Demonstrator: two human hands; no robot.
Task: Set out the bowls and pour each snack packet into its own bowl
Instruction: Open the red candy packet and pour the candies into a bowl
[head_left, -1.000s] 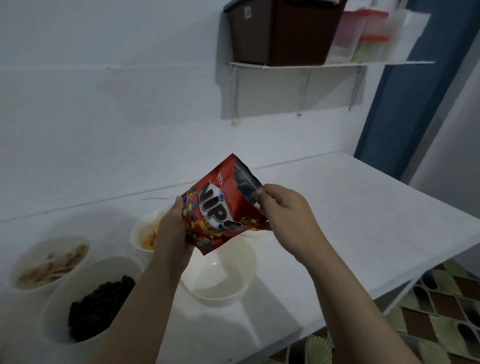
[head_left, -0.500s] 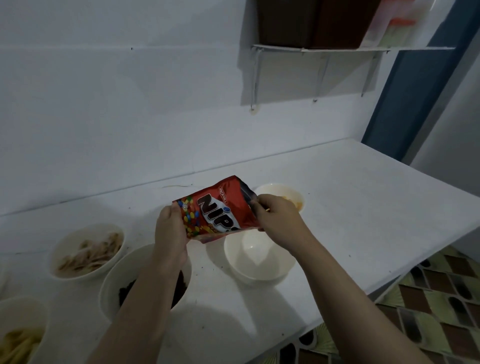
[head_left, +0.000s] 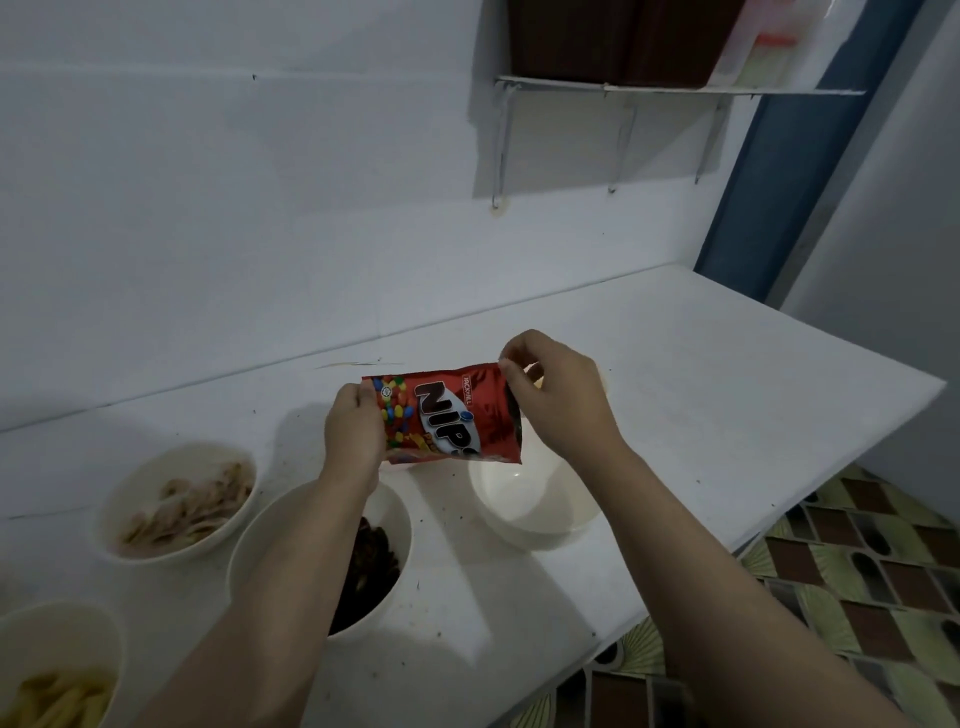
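Two hands hold one glossy red foil snack packet with "NIPS" lettering and coloured candy print (head_left: 447, 415) in the air over the white tabletop (head_left: 727, 405), approx. above the gap between two bowls. My left hand (head_left: 356, 431) grips the packet's left end, fingers curled round the edge w/ the thumb on the printed face. My right hand (head_left: 558, 395) pinches the packet's top right corner between thumb and forefinger; the other fingers are curled in behind. Packet lies roughly sideways, lettering tilted down to the right, its right end showing a dark strip (can't tell whether that is an opening or just shadow). Directly below the right end sits an empty white round bowl (head_left: 535, 499), partly hidden by my right wrist. Just left of it, under my left forearm, is a white bowl holding dark brown pieces (head_left: 374, 561). Further left is a white bowl of pale flat chips (head_left: 179, 501), and at the bottom left corner a white bowl of yellow stick-shaped snacks (head_left: 57, 680), cut off by the frame edge. Behind my right hand a sliver of another pale bowl rim (head_left: 535, 371) peeks out, contents not visible. On the white wall hangs a white bracket shelf (head_left: 675, 89) carrying a dark brown box (head_left: 597, 41). Patterned floor tiles (head_left: 857, 597) show past the table edge, right side.
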